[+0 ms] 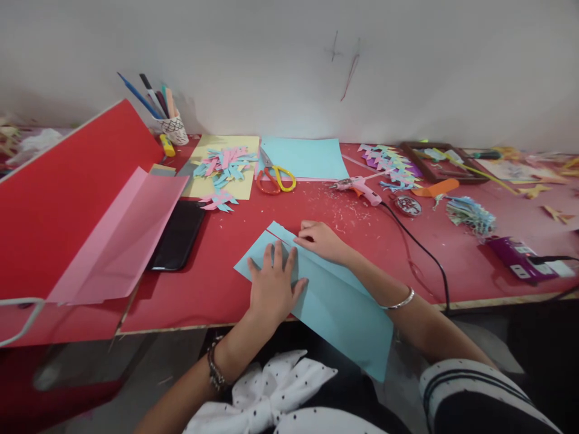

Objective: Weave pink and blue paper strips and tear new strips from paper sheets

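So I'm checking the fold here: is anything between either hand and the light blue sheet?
Nothing visible. The left hand lies flat on the light blue sheet, and the right hand presses its folded edge, both in direct contact. The scissors and glue gun lie farther back.

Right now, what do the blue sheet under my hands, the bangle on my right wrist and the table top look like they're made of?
Blue sheet: thin matte paper; it holds a sharp fold and overhangs the table edge without breaking.
Bangle: probably metal, silvery and polished; it catches a bright glint.
Table top: red with a slight sheen, over a pale board that shows along the front edge; likely laminate or paint on wood, though that is uncertain.
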Action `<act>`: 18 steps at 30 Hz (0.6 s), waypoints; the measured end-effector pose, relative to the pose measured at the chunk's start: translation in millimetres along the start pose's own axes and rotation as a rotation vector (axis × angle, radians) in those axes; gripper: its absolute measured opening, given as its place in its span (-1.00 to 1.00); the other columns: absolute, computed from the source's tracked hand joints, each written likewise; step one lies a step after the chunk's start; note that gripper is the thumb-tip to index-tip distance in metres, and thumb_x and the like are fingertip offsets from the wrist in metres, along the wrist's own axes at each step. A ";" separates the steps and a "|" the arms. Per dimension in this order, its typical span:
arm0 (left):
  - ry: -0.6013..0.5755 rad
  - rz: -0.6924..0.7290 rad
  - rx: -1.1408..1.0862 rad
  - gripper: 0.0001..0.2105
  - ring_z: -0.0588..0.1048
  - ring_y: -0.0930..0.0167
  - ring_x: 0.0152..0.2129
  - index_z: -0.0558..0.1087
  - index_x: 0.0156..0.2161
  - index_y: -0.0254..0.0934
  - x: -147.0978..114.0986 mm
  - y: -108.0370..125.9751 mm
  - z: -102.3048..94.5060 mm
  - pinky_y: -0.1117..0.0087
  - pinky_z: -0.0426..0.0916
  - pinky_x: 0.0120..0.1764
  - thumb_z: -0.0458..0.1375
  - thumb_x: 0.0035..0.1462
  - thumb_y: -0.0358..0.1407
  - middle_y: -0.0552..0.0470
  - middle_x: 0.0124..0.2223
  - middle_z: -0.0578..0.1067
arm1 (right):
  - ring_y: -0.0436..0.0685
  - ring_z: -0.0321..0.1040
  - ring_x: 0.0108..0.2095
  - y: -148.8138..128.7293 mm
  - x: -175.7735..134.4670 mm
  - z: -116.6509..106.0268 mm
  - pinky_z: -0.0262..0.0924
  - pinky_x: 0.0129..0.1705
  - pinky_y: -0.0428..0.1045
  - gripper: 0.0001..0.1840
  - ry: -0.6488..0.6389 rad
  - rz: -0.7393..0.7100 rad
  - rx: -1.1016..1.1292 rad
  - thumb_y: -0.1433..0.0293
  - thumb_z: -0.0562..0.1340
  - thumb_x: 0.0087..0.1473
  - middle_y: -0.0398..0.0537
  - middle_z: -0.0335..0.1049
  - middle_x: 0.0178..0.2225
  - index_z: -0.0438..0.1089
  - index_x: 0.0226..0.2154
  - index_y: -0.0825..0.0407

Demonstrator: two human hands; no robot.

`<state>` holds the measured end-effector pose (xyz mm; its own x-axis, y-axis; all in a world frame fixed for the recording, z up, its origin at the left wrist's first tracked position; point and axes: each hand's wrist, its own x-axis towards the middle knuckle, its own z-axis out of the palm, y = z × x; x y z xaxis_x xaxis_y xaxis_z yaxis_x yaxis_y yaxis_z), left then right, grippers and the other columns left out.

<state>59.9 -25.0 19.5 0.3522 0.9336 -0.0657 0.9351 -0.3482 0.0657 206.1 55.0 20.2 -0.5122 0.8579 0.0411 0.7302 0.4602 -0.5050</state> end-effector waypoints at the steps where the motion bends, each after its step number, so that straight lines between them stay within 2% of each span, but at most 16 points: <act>1: 0.003 0.002 -0.001 -0.48 0.07 0.10 0.09 0.03 0.16 -0.25 0.0 0.0 0.4 -0.16 0.05 -0.05 -0.14 0.11 -0.10 -0.24 0.21 0.04 | -0.11 0.03 -0.54 -0.3 0.2 0.0 -0.13 -0.45 -0.14 -0.64 -0.002 0.000 -0.003 0.42 0.08 0.02 -0.23 -0.02 -0.59 0.07 -0.74 0.11; 13: 0.023 0.003 -0.013 -0.48 0.07 0.10 0.10 0.03 0.16 -0.25 0.1 -1.1 2.2 -0.17 0.05 -0.05 -0.14 0.11 -0.11 -0.23 0.21 0.04 | -0.10 0.03 -0.53 0.0 -0.2 3.2 -0.14 -0.45 -0.14 -0.65 0.008 0.004 -0.042 0.40 0.06 0.04 -0.23 -0.01 -0.59 0.10 -0.72 0.11; 18: 0.013 -0.023 -0.013 -0.47 0.07 0.11 0.09 0.02 0.16 -0.29 0.3 1.8 0.5 -0.16 0.05 -0.05 -0.13 0.11 -0.10 -0.23 0.20 0.06 | -0.09 0.06 -0.52 -4.9 -6.1 -5.5 -0.13 -0.46 -0.14 -0.70 -0.030 0.030 -0.095 0.35 0.08 0.03 -0.21 0.07 -0.57 0.18 -0.66 0.11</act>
<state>61.7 -25.4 19.1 0.3296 0.9426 -0.0541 0.9425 -0.3251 0.0777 208.2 48.8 27.1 -0.5018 0.8650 0.0006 0.7843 0.4553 -0.4214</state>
